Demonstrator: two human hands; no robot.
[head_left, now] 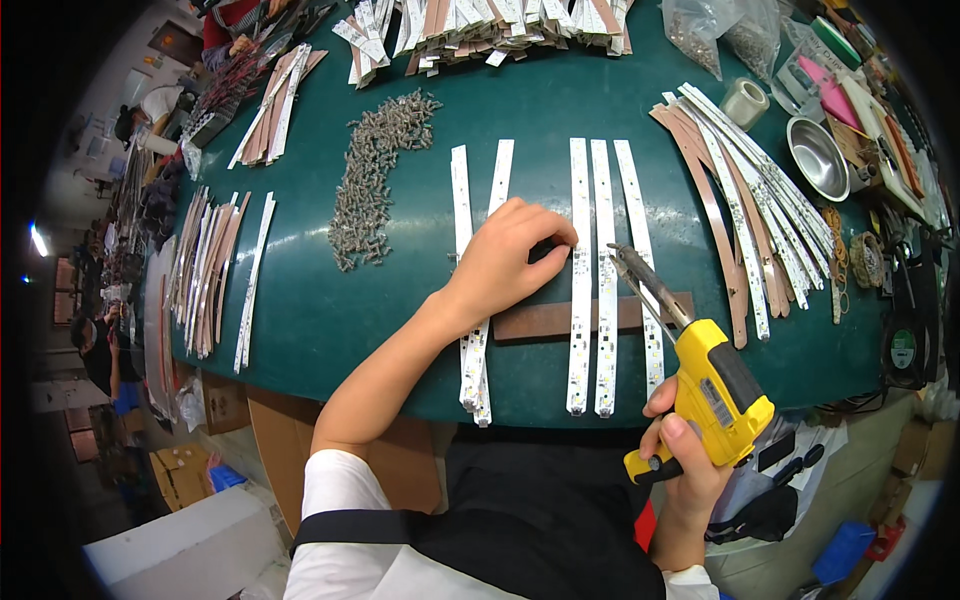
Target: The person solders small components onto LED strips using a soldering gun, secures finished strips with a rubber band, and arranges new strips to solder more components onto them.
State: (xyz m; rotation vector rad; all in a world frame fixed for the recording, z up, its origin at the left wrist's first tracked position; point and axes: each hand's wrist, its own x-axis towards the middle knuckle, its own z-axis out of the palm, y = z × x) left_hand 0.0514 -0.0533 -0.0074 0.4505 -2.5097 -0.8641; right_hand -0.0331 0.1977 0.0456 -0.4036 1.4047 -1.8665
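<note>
My right hand (690,455) grips a yellow and black soldering gun (718,390) by its handle. Its metal tip points up and left, over the middle of three white LED circuit strips (606,350) lying side by side. My left hand (510,255) is closed in a pinch, its fingertips at the edge of the leftmost of these three strips (578,350). Whatever is between the fingertips is too small to make out. Two more LED strips (470,375) lie partly beneath my left hand and wrist. A brown bar (535,321) runs crosswise under the strips.
A heap of small metal parts (370,180) lies on the green table (300,300). Stacks of strips lie at left (205,270), at the back (500,25) and at right (760,210). A metal bowl (818,158), tape roll (745,103) and plastic bags (695,35) are at the right rear.
</note>
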